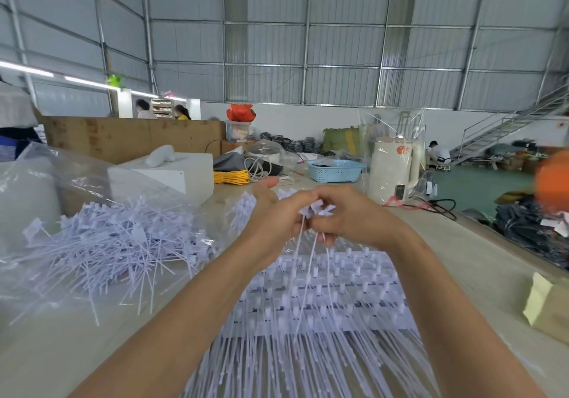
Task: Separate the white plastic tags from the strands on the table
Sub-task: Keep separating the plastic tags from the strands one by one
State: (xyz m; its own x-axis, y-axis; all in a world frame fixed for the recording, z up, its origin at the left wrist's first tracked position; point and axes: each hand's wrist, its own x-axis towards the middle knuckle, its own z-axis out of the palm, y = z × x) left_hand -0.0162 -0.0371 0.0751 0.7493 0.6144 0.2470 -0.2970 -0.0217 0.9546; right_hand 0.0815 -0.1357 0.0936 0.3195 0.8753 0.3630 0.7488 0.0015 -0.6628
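Both hands, left hand and right hand, pinch the white tags up high, their strands hanging straight down

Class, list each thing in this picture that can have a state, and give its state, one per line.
Left hand: grips tags, thumb out.
Right hand: pinches the same tags.
Held tags: raised, strands hanging.
Joined tags: flat in rows.
Loose tags: heaped on clear plastic.
Blue basket: upright.
Kettle: upright, wrapped.
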